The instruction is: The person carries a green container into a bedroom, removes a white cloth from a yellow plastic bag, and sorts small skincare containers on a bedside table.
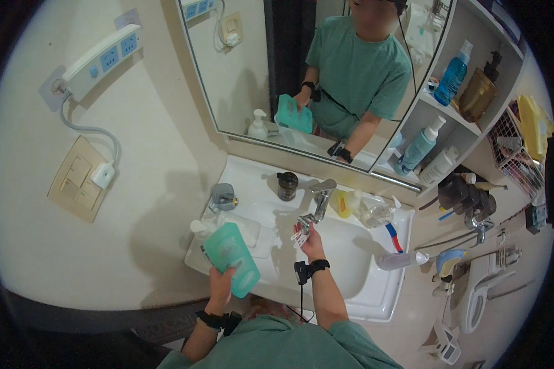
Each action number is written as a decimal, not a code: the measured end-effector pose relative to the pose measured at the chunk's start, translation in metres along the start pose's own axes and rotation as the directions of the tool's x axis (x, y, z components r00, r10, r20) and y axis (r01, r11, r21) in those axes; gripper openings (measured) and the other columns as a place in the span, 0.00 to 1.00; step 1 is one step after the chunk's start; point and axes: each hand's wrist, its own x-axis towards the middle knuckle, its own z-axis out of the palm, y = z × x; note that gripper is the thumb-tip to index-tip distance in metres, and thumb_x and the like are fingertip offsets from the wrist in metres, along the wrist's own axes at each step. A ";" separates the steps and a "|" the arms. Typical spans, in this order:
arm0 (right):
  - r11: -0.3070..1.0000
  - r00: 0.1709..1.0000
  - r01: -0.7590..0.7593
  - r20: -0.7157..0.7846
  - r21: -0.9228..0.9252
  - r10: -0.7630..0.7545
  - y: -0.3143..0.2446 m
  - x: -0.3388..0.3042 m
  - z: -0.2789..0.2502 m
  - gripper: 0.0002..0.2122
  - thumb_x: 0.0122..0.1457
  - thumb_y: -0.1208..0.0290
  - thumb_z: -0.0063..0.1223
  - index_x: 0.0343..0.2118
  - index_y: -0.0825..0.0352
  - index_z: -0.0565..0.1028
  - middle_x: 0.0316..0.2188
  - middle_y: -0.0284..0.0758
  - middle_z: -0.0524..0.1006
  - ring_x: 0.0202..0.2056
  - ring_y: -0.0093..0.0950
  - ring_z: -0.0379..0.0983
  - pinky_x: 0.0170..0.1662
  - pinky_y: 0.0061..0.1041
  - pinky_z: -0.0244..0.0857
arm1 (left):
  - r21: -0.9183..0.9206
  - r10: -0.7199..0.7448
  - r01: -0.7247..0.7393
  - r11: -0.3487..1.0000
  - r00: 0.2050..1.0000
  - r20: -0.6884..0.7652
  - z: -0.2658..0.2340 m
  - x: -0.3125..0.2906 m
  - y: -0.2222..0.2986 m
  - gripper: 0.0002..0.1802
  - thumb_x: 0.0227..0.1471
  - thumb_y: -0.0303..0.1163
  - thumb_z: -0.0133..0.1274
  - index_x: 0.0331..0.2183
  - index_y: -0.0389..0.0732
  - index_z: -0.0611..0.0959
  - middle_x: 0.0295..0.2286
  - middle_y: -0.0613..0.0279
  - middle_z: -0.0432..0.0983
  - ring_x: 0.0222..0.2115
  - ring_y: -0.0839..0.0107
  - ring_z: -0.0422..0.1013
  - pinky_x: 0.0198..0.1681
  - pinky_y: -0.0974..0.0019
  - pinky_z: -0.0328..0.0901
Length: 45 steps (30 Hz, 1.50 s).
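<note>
My left hand (220, 284) is closed on a teal, translucent, flat rectangular case (232, 258), held tilted over the basin's left end. It partly covers a white pump bottle (199, 229) standing behind it. Under the chrome faucet (320, 200), my right hand (313, 243) grips a small white pronged plastic piece (299, 238), whose exact kind I cannot make out. Below both hands lies the white washbasin (345, 258). Whether water runs from the spout is too unclear to tell.
Along the basin's back edge stand a dark jar (287, 186), a yellow bottle (345, 203) and a clear pump bottle (375, 214). A grey cup (224, 195) sits at the left corner. Above hangs a mirror (246, 74) beside a shelf of bottles; a toilet (474, 310) is far right.
</note>
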 end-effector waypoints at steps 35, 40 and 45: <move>0.998 0.998 -0.016 0.067 0.060 0.012 0.004 0.007 -0.010 0.08 0.59 0.69 0.42 0.37 0.66 0.70 0.30 0.34 0.73 0.32 0.30 0.70 0.42 0.32 0.67 | 0.001 -0.035 0.035 0.999 0.999 0.011 0.000 0.000 -0.004 0.18 0.44 0.18 0.46 0.41 0.29 0.71 0.37 0.57 0.71 0.38 0.67 0.70 0.40 0.65 0.66; 0.946 0.997 0.021 0.083 -0.324 0.006 0.010 0.001 -0.006 0.08 0.58 0.70 0.41 0.39 0.63 0.69 0.29 0.33 0.71 0.31 0.27 0.69 0.36 0.29 0.68 | -0.110 -0.033 0.033 0.993 0.999 0.006 0.004 0.000 -0.001 0.19 0.43 0.21 0.48 0.42 0.30 0.70 0.36 0.59 0.70 0.38 0.67 0.69 0.41 0.64 0.65; 0.913 0.969 0.246 0.108 -0.325 -0.223 0.007 0.002 -0.005 0.10 0.57 0.68 0.45 0.41 0.62 0.68 0.25 0.29 0.68 0.21 0.21 0.64 0.23 0.23 0.63 | -0.132 -0.072 0.076 0.988 0.997 0.030 -0.009 0.010 -0.017 0.25 0.42 0.25 0.50 0.45 0.32 0.66 0.39 0.56 0.67 0.41 0.63 0.66 0.45 0.59 0.64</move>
